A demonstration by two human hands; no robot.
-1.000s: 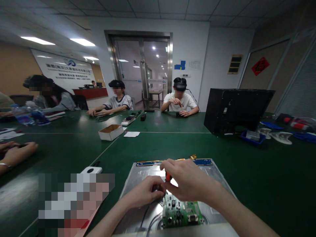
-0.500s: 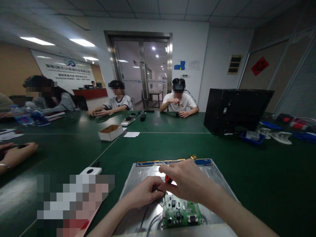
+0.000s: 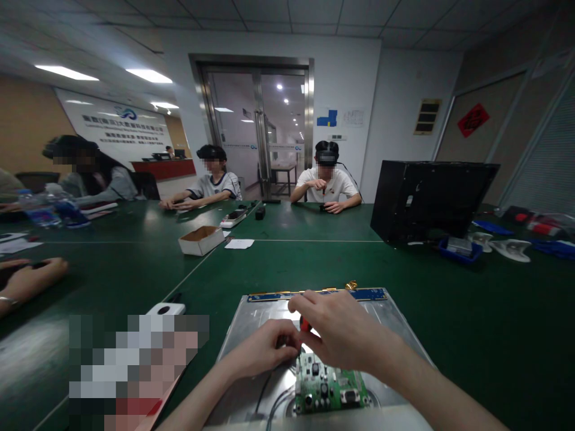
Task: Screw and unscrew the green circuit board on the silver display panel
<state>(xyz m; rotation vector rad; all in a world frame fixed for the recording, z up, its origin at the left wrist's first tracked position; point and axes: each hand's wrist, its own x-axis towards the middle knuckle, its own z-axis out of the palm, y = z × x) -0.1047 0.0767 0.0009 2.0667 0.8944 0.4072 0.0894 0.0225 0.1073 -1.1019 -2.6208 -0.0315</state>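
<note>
Working from a distance through the head camera, I have the right hand point(image 3: 335, 332) bent over a red-and-black handle point(image 3: 305, 324), its grip closed around it, above a silvery metal panel point(image 3: 398, 320) on the green bench point(image 3: 476, 317). The left hand point(image 3: 268, 348) meets it from the nine o'clock side, fingers curled close to the handle's lower end; whether that grip is pinching anything I cannot tell, since the fingertips hide it. Toward five o'clock from the handle, a green circuit board point(image 3: 330, 386) lies on the panel, its upper corner just beside the fingers, with dark cables point(image 3: 275, 402) curving along its nine o'clock side. A narrow blue strip point(image 3: 371, 294) lines the panel's twelve o'clock edge, with crumpled gold foil point(image 3: 351, 285) at one o'clock. Taking the panel as my clock's centre, an open white box point(image 3: 200, 244) sits toward eleven, a black monitor-like casing point(image 3: 426, 200) stands toward one, and a blue tray point(image 3: 469, 258) rests beside that casing. Across the bench at twelve, a co-worker in a white shirt point(image 3: 345, 185) bends over a small dark object; another co-worker's hand point(image 3: 36, 281) shows between nine and ten.
</note>
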